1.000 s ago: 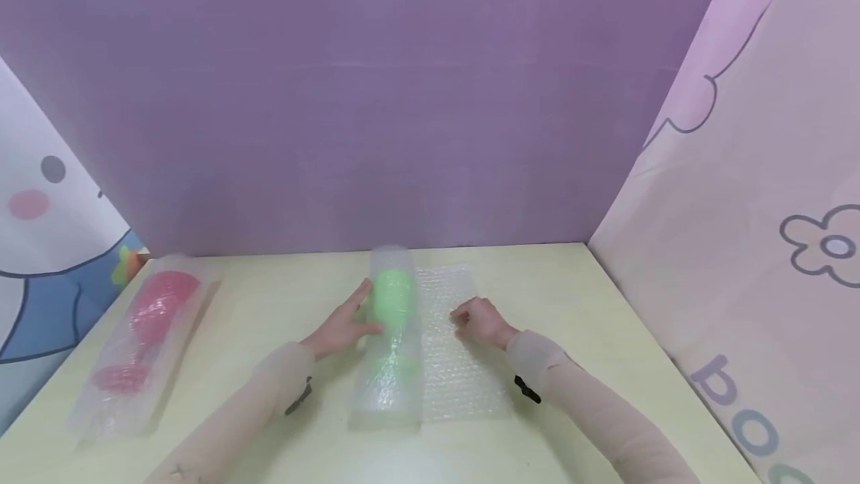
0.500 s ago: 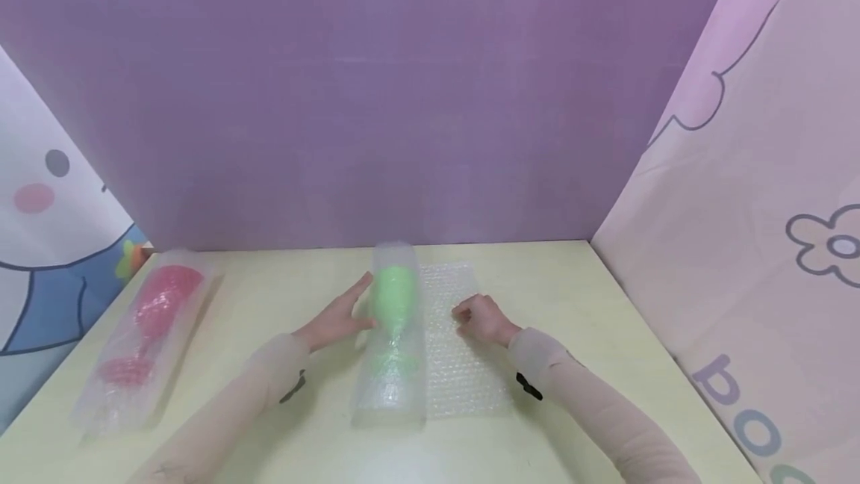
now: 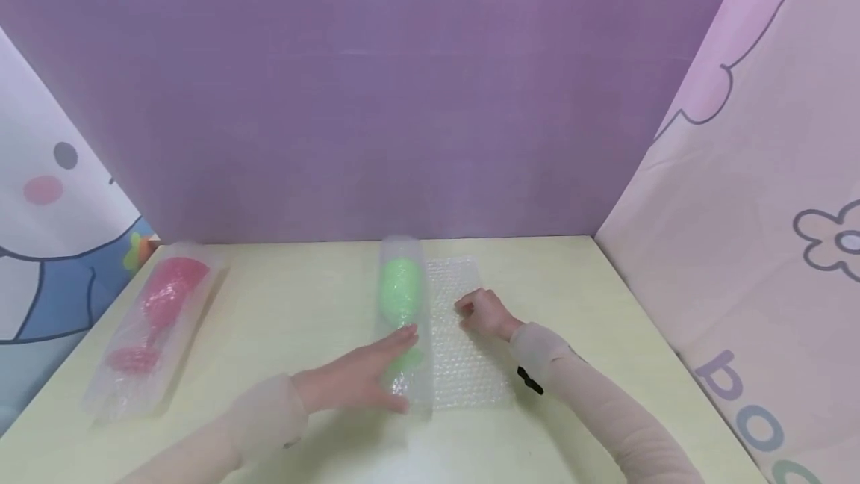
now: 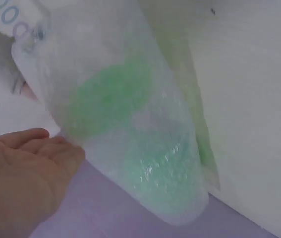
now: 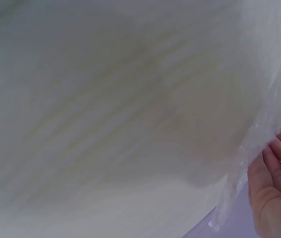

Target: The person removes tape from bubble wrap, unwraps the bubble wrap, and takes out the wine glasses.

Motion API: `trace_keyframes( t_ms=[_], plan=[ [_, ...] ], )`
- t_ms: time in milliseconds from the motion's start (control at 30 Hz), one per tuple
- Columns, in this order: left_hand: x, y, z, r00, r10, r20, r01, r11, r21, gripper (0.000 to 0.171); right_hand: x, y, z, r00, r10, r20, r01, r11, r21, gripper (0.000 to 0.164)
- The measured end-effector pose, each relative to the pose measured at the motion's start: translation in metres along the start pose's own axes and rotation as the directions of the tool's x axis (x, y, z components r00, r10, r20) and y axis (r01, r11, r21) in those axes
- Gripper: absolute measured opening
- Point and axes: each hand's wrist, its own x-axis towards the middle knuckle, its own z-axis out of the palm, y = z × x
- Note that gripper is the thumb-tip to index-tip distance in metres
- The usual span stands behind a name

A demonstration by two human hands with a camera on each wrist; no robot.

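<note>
A green goblet [image 3: 401, 290] lies inside a roll of bubble wrap at the middle of the table. The loose end of the bubble wrap [image 3: 460, 372] lies flat to its right. My left hand [image 3: 356, 379] is over the lower part of the roll with its fingers spread; in the left wrist view the fingers [image 4: 68, 156] are straight beside the wrap. My right hand [image 3: 487, 314] has curled fingers and pinches the loose bubble wrap. In the right wrist view the fingertips [image 5: 274, 148] are at the edge of the clear sheet [image 5: 252, 144].
Another bubble-wrapped goblet, a pink one [image 3: 168, 293], lies at the table's left side. A purple wall [image 3: 376, 95] rises behind the pale table [image 3: 302, 282]. Printed cloth panels [image 3: 752, 193] stand at both sides.
My left hand has moved from beside the green goblet's upper part toward the near end of the roll. My right hand stays on the loose bubble wrap. The head view has shifted slightly.
</note>
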Motion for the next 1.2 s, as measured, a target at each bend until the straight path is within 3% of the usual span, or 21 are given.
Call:
trace_keyframes(
  t_ms=[200,367,767,1200],
  plan=[
    [0.0,0.001,0.019,0.997,0.041,-0.063,-0.025,0.972,0.234,0.096,0.002,-0.001,0.004,1.0,0.021,-0.005,-0.021,0.999,-0.045,0.034],
    [-0.001,0.003,0.025,0.99,0.073,-0.12,-0.031,0.946,0.322,0.087,0.001,-0.002,0.004,0.999,0.036,0.0,-0.036,0.999,-0.034,0.034],
    [-0.003,0.004,0.029,0.975,0.087,-0.205,-0.007,0.931,0.364,0.074,0.002,-0.001,0.001,1.0,0.013,-0.009,-0.013,1.0,-0.004,0.035],
    [-0.008,-0.002,0.027,0.952,0.028,-0.304,0.058,0.961,0.271,0.073,0.0,-0.002,-0.002,0.999,0.045,0.015,-0.045,0.999,0.006,0.034]
  ],
)
